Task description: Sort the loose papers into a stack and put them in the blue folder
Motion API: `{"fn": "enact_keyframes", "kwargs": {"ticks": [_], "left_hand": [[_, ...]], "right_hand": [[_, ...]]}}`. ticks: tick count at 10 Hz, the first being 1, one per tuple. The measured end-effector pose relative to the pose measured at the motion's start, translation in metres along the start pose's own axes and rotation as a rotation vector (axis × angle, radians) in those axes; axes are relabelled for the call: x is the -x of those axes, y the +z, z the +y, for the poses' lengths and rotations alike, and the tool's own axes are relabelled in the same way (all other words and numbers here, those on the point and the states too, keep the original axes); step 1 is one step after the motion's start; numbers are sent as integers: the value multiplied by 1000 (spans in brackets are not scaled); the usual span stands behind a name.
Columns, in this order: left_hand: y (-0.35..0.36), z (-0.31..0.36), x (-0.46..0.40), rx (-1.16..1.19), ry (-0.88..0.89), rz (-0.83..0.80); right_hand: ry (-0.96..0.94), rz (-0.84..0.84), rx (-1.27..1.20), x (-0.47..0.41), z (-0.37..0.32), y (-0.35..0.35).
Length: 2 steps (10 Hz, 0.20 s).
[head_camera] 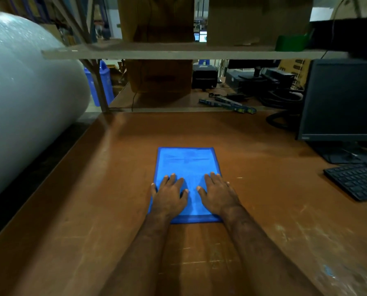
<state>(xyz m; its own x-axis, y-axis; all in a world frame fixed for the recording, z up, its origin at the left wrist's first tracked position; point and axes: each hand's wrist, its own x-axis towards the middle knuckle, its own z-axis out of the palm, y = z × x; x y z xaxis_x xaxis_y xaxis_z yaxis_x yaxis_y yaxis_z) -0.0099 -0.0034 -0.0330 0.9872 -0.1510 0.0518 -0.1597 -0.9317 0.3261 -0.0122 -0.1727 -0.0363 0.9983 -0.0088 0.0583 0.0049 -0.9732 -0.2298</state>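
fingers (174, 181) of the left hand (169, 197) are lying spread and flat on the blue folder (187, 163), gripping nothing; the right hand (218, 194) is resting the same way, palm down, beside it. both hands are pressing on the folder's near half. the folder is lying closed in the middle of the brown tabletop (92, 189), with faint print showing through its cover. a keyboard (355, 181) and monitor (343, 99) are sitting far right, a bubble wrap roll (24, 92) at left.
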Motion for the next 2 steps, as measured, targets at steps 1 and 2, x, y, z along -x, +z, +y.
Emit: {"fn": "enact_keyframes", "kwargs": {"ticks": [1, 2], "left_hand": [[-9, -4, 2, 41, 17, 19], [-21, -4, -2, 92, 119, 201]], "right_hand": [[-9, 59, -16, 4, -5, -8], [-31, 182, -52, 4, -16, -24]]}}
